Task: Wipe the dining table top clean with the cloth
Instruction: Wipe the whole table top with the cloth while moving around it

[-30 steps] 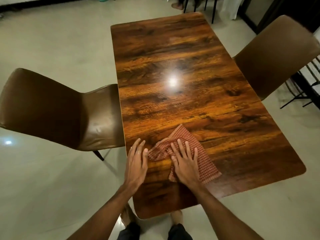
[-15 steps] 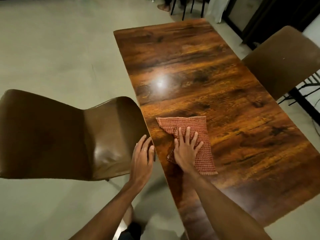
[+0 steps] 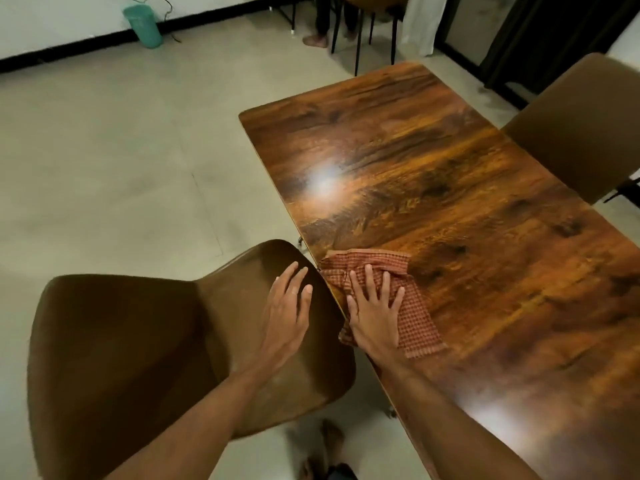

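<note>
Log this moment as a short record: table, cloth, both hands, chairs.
table: dark glossy wood, lamp glare on the top
cloth: red checked, rumpled, on the table top at its left edge
right hand: flat on the cloth, fingers spread, no grip
left hand: fingers straight, over the seat of the near chair; contact unclear
far chair: brown, at the table's opposite side
</note>
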The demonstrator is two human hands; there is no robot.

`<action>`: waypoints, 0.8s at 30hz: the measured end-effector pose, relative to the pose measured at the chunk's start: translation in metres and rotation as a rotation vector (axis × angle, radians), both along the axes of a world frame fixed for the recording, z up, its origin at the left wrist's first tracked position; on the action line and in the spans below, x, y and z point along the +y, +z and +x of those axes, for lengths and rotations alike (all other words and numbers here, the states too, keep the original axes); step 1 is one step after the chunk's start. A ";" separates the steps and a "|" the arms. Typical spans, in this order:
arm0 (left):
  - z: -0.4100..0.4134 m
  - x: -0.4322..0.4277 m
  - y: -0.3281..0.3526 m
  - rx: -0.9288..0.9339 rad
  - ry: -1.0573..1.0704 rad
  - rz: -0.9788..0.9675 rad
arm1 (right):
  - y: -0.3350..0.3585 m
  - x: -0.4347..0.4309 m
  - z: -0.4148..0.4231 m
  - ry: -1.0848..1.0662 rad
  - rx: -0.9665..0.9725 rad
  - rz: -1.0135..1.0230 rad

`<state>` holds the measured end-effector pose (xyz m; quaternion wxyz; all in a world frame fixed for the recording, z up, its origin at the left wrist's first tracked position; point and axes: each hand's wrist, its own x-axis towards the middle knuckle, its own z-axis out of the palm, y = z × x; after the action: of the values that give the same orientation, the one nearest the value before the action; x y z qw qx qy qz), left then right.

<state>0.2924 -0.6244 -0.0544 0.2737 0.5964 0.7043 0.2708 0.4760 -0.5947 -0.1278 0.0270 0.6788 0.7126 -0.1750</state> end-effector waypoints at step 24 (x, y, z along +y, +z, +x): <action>-0.304 0.227 -0.018 0.060 -0.451 0.054 | -0.007 0.129 -0.149 -0.807 0.090 0.025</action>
<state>-0.0111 -0.3972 -0.0719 0.2903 0.7537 0.5534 0.2034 0.3267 -0.4661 -0.1344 -0.0834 0.8959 0.3915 -0.1925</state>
